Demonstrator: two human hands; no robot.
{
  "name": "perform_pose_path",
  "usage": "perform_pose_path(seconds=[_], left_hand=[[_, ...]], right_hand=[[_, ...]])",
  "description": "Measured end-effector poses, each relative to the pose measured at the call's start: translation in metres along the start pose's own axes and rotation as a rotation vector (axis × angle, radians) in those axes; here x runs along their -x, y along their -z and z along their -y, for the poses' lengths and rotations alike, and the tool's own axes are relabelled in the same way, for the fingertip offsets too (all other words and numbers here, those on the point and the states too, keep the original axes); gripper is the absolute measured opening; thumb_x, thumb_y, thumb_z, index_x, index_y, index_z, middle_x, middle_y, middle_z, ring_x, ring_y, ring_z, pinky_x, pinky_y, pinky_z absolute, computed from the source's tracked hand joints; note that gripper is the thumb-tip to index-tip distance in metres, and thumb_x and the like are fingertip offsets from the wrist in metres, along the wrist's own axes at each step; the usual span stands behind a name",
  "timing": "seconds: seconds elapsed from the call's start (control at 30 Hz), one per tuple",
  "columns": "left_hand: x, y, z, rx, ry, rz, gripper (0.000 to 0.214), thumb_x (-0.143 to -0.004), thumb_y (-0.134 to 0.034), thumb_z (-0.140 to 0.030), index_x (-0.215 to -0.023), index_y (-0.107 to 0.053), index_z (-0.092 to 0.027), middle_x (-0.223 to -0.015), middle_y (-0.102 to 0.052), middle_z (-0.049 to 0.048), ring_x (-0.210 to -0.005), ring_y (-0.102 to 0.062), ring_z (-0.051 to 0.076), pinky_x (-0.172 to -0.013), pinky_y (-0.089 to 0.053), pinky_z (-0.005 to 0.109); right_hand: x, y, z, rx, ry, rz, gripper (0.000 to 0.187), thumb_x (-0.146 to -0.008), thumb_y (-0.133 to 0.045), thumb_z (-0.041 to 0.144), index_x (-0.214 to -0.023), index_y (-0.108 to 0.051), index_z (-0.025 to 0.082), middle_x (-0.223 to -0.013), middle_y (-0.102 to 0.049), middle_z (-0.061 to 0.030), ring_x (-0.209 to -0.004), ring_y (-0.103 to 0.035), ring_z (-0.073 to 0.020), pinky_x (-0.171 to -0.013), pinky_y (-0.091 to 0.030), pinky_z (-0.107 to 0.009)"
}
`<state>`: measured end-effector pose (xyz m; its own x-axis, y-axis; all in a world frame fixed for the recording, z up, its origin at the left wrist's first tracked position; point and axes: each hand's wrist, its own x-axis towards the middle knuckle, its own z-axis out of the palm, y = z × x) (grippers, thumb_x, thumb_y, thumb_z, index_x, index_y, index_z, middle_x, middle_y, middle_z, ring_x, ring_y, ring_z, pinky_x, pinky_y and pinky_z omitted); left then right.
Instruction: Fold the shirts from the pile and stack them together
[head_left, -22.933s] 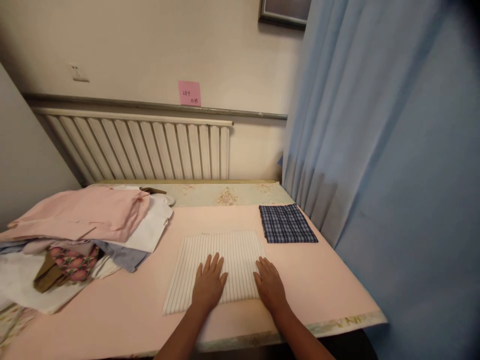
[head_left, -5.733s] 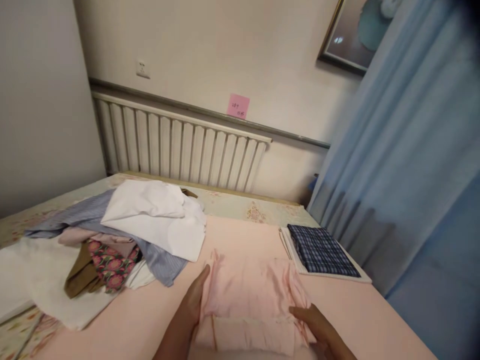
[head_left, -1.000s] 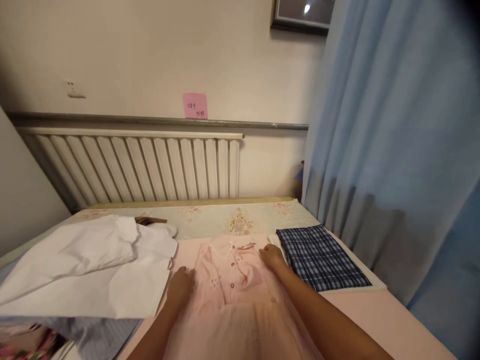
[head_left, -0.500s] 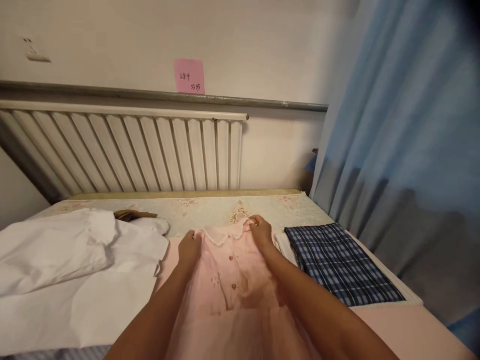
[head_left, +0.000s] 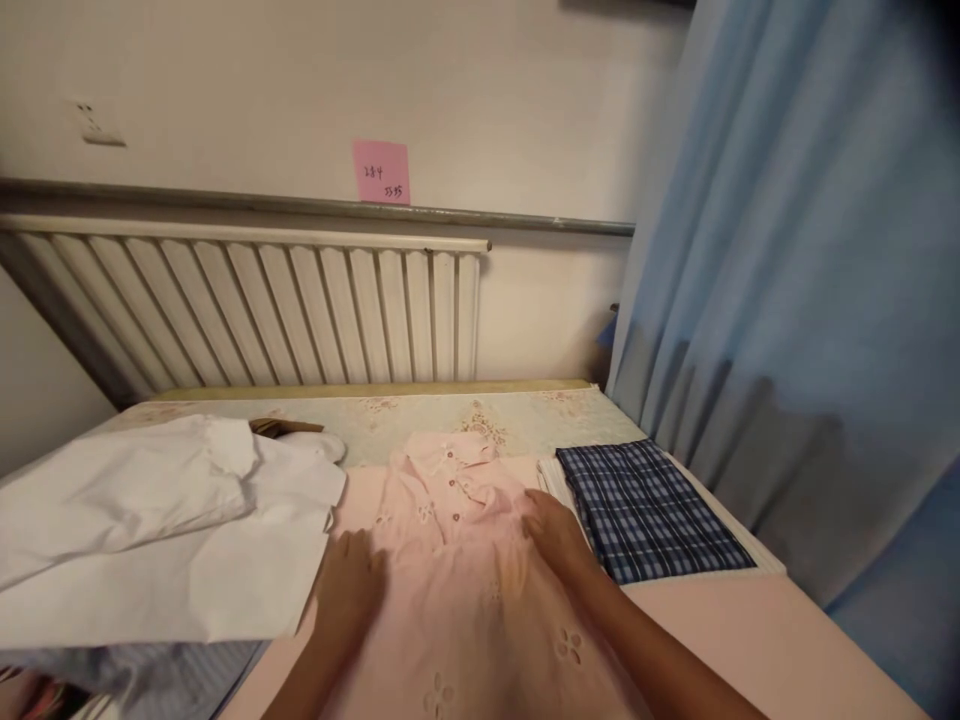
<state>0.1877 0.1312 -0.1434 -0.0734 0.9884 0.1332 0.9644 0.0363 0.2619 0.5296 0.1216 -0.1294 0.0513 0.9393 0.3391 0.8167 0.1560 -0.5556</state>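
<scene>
A pink dress with a collar, small buttons and cut-out flower shapes lies front up on the pink sheet, its collar toward the wall. My left hand is at the dress's left side, fingers curled on its edge; the fingertips are partly hidden. On the opposite side, my right hand pinches the cloth just below the sleeve. Creases run across the chest near that hand. The lower part of the dress spreads toward me between my forearms and leaves the view.
White garments are heaped at left, over striped blue cloth. A folded navy plaid cloth lies at right on white fabric. Behind the bed are a radiator, a pipe and a pink note. A blue curtain hangs at right.
The dress collar was held up by both hands and now lies on the bed. Both hands have let go of the shoulders and moved down the dress's sides, toward me.
</scene>
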Motion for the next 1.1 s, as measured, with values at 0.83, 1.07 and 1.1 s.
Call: perform_pose_path(seconds=[0.83,1.07,1.1], left_hand=[[0.048,0.026,0.004,0.087,0.082,0.131,0.014,-0.083,-0.043,-0.029,-0.074,-0.051,-0.021,-0.082,-0.064,0.0093,-0.082,-0.061,0.024,-0.068,-0.037,0.031],[0.059,0.044,-0.001,0.302,0.066,0.056,0.015,-0.083,-0.036,-0.026,-0.076,-0.049,-0.023,-0.075,-0.061,0.0029,-0.078,-0.059,0.020,-0.070,-0.039,0.029],[0.063,0.048,-0.001,0.350,0.063,0.048,0.015,-0.083,-0.035,-0.027,-0.079,-0.050,-0.023,-0.078,-0.061,0.0021,-0.079,-0.059,0.020,-0.071,-0.040,0.028]], right_hand=[[0.058,0.025,0.019,0.091,-0.275,-0.025,0.016,-0.079,-0.058,0.031,-0.086,-0.064,0.018,-0.090,-0.065,-0.0076,-0.091,-0.056,-0.0208,-0.082,-0.038,-0.027],[0.054,0.025,0.025,-0.062,-0.277,0.034,0.016,-0.080,-0.048,0.021,-0.068,-0.058,0.019,-0.072,-0.061,-0.0005,-0.073,-0.055,-0.0147,-0.070,-0.039,-0.023],[0.058,0.029,0.027,-0.099,-0.270,0.029,0.017,-0.081,-0.046,0.022,-0.069,-0.058,0.020,-0.071,-0.060,0.0005,-0.072,-0.055,-0.0143,-0.068,-0.039,-0.022]])
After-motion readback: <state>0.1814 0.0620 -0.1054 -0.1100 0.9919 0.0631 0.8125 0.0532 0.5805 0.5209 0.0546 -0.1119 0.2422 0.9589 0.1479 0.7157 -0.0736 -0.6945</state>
